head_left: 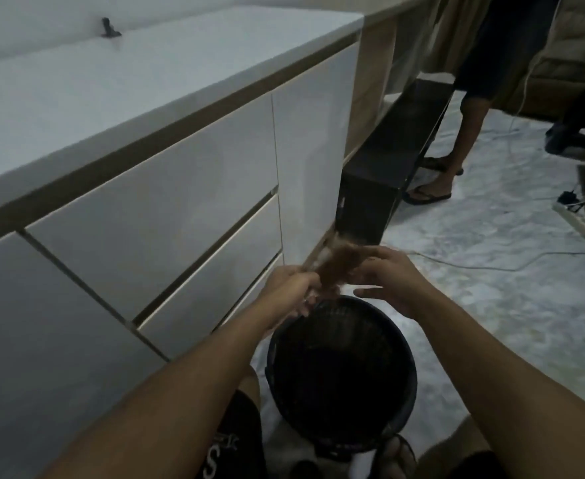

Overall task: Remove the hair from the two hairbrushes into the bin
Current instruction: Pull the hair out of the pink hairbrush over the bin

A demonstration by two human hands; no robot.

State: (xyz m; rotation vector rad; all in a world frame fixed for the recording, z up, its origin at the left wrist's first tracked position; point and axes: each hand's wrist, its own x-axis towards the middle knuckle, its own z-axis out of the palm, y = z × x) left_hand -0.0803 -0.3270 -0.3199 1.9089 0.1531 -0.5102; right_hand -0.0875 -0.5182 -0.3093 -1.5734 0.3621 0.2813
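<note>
A hairbrush (pixel 322 255) packed with brown hair (pixel 339 267) hangs above the far rim of a black mesh bin (pixel 341 368) on the floor. My left hand (pixel 296 286) grips the brush at its near end, fingers curled round it. From the right, my right hand (pixel 384 274) pinches the clump of hair with thumb and fingers. The brush is blurred, so its shape is hard to make out. A second hairbrush is not in view.
A white cabinet with drawers (pixel 166 216) and a pale countertop (pixel 118 84) fills the left side. A dark low bench (pixel 398 146) stands behind the bin. Another person's legs in flip-flops (pixel 429 193) stand at the back right. Cables and a power strip (pixel 576 216) lie on the marble floor.
</note>
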